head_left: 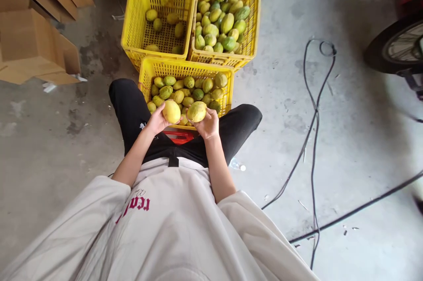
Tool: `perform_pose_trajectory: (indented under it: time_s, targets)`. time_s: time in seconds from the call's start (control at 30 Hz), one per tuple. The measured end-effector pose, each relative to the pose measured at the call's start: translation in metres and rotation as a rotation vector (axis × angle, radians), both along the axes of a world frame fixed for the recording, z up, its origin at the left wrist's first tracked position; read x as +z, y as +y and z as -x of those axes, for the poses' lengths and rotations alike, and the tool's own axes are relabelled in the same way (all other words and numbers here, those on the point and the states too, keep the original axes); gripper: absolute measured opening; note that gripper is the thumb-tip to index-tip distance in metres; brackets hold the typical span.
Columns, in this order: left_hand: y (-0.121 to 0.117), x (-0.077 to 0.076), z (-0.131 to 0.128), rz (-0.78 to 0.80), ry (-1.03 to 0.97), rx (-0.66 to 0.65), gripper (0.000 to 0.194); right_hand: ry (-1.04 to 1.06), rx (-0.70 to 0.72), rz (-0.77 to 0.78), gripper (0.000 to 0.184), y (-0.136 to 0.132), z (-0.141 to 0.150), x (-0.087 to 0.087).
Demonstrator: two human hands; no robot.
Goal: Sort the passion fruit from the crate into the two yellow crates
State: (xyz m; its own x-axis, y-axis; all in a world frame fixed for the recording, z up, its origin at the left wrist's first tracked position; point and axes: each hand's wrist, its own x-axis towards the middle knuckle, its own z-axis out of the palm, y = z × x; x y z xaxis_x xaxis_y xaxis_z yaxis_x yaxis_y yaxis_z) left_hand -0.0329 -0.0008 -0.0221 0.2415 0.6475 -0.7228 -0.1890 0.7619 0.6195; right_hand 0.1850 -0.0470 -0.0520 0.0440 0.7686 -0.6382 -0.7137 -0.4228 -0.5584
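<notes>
My two hands [157, 121], two held fruits [172, 112], one in each, four yellow crates [135, 14], one of them partly visible, six loose fruits [172, 18] visible in the far left crate, one wheel [377, 47].

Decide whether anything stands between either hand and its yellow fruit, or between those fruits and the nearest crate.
Nothing visible does. The left hand holds the left fruit and the right hand the right fruit directly; the nearest crate is open-topped, with more fruits inside.
</notes>
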Motion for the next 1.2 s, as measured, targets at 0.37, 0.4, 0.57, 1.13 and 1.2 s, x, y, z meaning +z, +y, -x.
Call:
perform_pose_trajectory:
  time_s: [0.37, 0.4, 0.57, 1.13, 1.2]
  targets:
    - [0.003, -0.01, -0.005, 0.024, 0.046, 0.047, 0.072, 0.01, -0.032, 0.07, 0.046, 0.006, 0.002, -0.016]
    - [0.003, -0.011, -0.005, 0.017, 0.047, 0.037, 0.068, -0.008, -0.02, 0.085, 0.045, 0.006, 0.002, -0.017]
    - [0.001, -0.014, -0.005, -0.026, 0.044, -0.025, 0.061, -0.051, -0.009, 0.089, 0.042, 0.008, 0.002, -0.015]
    - [0.0, -0.051, 0.002, -0.076, -0.22, 0.179, 0.045, -0.096, 0.006, -0.003, 0.071, -0.001, 0.008, -0.024]
    - [-0.001, -0.053, 0.001, -0.104, -0.179, 0.161, 0.049, -0.144, 0.035, -0.02, 0.073, -0.003, 0.008, -0.028]
